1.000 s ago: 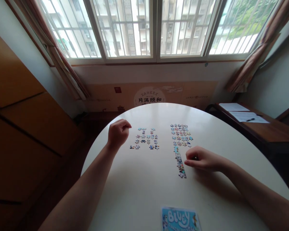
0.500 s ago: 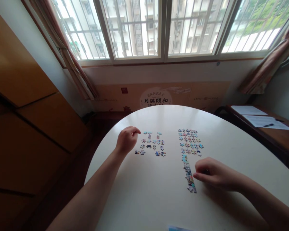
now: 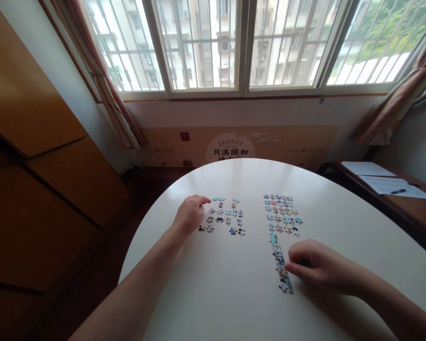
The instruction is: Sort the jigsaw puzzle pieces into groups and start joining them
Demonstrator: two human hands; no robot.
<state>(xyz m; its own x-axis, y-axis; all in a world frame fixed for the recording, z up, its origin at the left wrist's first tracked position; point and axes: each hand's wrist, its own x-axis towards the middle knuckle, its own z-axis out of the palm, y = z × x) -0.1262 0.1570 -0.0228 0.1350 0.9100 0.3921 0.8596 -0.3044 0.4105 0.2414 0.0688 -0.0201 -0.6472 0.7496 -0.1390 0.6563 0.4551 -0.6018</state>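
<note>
My left hand (image 3: 191,211) is over the white table (image 3: 206,289), its index finger pointing at the upper left corner of a loose group of puzzle pieces (image 3: 228,213). The fingers are curled; whether they pinch anything is too small to tell. Right of that group lie several rows of separate pieces (image 3: 279,209). Below these rows runs a narrow joined strip of puzzle (image 3: 277,253). My right hand (image 3: 310,260) rests closed beside the strip's right edge, thumb tip close to it; anything inside its curled fingers is hidden.
Behind the round table stands a printed cardboard panel (image 3: 298,137) below the barred window. At the right, a brown side table (image 3: 419,182) bears papers (image 3: 369,168) and a dark pen. Wooden cabinets (image 3: 31,213) fill the left side.
The view has shifted slightly, so the table sits lower in the picture. My left index finger is a little more stretched out toward the top left pieces. My right hand remains beside the strip.
</note>
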